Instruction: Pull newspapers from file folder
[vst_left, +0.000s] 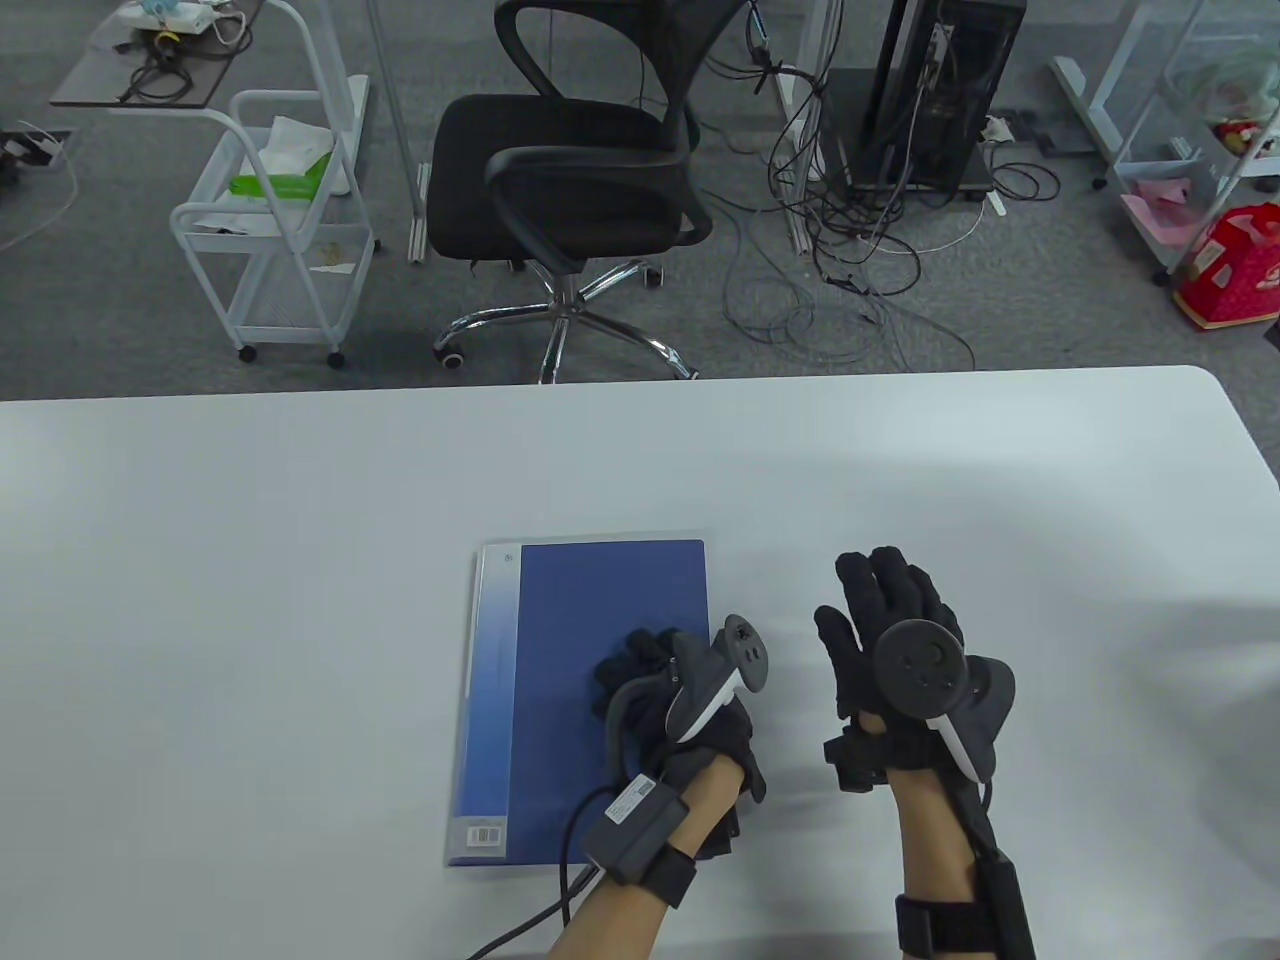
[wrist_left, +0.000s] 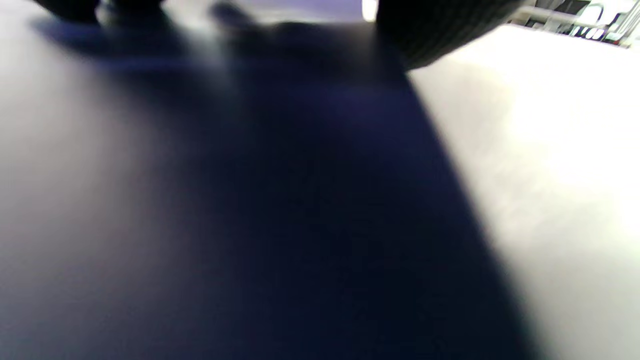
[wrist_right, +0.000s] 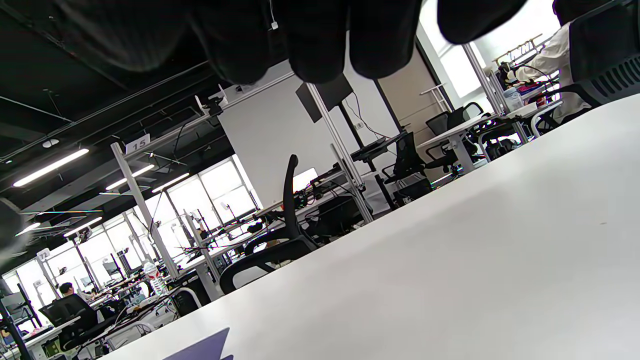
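A blue file folder (vst_left: 560, 680) with a pale spine strip lies closed and flat on the white table (vst_left: 250, 620). My left hand (vst_left: 650, 680) rests on the folder near its right edge, fingers curled on the cover. The left wrist view is blurred and shows the dark blue cover (wrist_left: 320, 210) close up with fingertips (wrist_left: 440, 30) at the top. My right hand (vst_left: 885, 620) hovers just right of the folder, fingers extended and empty, apart from it. In the right wrist view its fingers (wrist_right: 320, 45) hang at the top and a folder corner (wrist_right: 205, 347) shows at the bottom. No newspaper shows.
A black office chair (vst_left: 580, 190) stands beyond the table's far edge, with a white trolley (vst_left: 275, 240) to its left and a tangle of cables (vst_left: 850, 250) to its right. The table's right corner is rounded.
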